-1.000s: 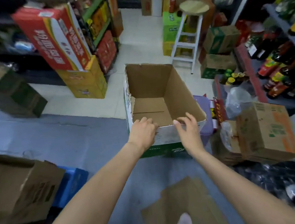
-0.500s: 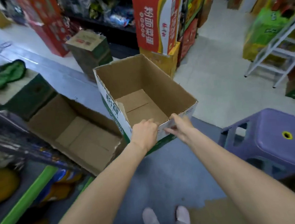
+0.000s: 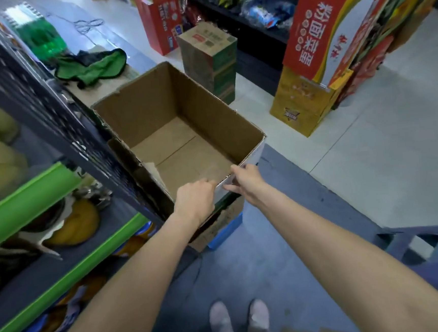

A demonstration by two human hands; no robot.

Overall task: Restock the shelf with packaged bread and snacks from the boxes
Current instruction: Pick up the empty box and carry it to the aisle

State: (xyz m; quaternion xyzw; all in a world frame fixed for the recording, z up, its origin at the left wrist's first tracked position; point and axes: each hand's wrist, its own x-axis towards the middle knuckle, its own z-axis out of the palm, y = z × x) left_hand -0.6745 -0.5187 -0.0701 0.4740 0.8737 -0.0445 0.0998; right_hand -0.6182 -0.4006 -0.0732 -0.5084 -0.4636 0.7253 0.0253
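A: We stood in a shop aisle, on a grey mat beside pale floor tiles. The shelf with green edges was on our left, and stacks of cartons were on the far side.

B: And the box?

A: It was in front of us, close against the shelf post, over another carton. We could not tell if it rested on that one or hung in our hands. Inside we saw only bare cardboard, no bread and no snacks.

B: How did we hold it?

A: Our left hand curled over the near rim, and our right hand pinched the near right corner.

B: How would it handle, in our judgement?

A: Empty, so light, we think. The walls looked stiff, but the rim was torn and thin, so it may bend. The corners seemed the best place to hold it.

B: Any writing?

A: The red carton carried big white Chinese characters. The yellow carton under it had a small logo we could not read. The print on the brown carton was too small.
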